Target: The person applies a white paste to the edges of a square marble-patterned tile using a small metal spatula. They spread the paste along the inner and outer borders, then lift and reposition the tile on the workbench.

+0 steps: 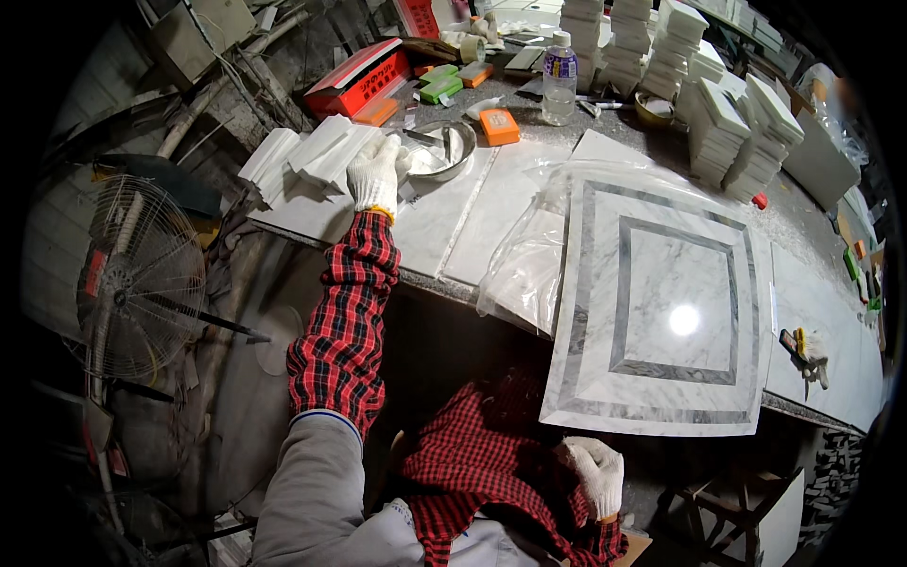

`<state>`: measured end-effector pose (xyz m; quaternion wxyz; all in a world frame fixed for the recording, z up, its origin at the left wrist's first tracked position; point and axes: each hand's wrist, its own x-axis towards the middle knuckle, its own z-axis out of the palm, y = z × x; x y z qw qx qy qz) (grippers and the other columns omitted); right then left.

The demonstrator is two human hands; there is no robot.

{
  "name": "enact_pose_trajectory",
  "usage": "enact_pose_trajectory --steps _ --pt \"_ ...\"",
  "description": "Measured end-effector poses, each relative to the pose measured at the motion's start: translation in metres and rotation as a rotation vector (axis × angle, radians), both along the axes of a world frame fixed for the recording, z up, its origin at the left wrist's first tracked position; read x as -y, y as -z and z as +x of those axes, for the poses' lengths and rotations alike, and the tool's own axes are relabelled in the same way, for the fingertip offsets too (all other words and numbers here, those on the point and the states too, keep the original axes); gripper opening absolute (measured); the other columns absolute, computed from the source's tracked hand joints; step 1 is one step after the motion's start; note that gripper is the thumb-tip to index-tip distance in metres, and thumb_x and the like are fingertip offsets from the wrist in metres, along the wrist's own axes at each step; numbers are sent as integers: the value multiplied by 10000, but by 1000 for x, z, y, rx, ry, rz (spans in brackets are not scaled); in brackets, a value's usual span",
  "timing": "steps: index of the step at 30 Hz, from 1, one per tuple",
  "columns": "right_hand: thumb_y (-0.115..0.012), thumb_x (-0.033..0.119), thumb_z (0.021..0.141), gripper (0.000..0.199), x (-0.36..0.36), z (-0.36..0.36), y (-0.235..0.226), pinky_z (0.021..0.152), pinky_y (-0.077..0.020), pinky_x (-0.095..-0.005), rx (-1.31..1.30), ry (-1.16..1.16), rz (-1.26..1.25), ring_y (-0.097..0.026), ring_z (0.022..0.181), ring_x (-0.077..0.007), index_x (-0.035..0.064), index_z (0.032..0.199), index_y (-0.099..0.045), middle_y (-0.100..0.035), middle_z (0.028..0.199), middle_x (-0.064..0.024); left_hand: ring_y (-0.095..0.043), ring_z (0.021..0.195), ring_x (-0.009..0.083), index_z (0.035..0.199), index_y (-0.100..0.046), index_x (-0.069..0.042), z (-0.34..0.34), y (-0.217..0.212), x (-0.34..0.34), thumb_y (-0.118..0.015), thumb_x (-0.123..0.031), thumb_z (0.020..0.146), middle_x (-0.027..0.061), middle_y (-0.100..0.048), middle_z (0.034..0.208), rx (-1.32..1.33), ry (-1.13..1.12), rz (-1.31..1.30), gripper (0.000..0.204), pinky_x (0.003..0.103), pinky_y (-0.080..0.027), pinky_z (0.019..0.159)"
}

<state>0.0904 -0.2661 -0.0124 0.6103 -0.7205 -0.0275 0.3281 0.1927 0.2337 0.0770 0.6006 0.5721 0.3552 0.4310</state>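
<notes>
My left hand [374, 174], in a white knit glove, reaches to the table's far left with its fingers curled. It is between white moulded stone pieces [329, 154] and a metal bowl [455, 171] holding white powder or paste and a flat tool. What those fingers grip, if anything, is hidden. My right hand [595, 472], gloved too, is low by my body, below the table edge, its fingers folded in; I cannot make out anything in them. Near it, a marble panel [675, 246] with grey inlaid borders overhangs the table's front edge.
Clear plastic sheeting [529, 250] lies beside the panel. Behind are an orange box [499, 127], a bottle [559, 85], a red carton [361, 77] and stacked white tiles [718, 128]. A glove [812, 348] lies at the right. A caged fan [137, 279] stands left.
</notes>
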Motion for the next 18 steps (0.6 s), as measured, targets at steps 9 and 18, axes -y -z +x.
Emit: enact_pose_trajectory --steps 9,18 --pt "-670 129 889 218 0 0 0 714 -517 -260 -32 6 -28 -640 772 -118 -56 988 -726 -733 868 -99 -670 698 142 1122 -648 39 3 16 -3 -650 -167 921 95 -702 913 -11 51 161 288 235 -549 639" --pt "-674 126 885 217 0 3 -1 713 -516 -261 -20 -12 -42 -642 764 -126 -59 985 -726 -732 858 -103 -671 752 137 1183 -643 28 -1 28 7 -626 -194 933 97 -715 989 -105 91 229 335 248 -514 671"
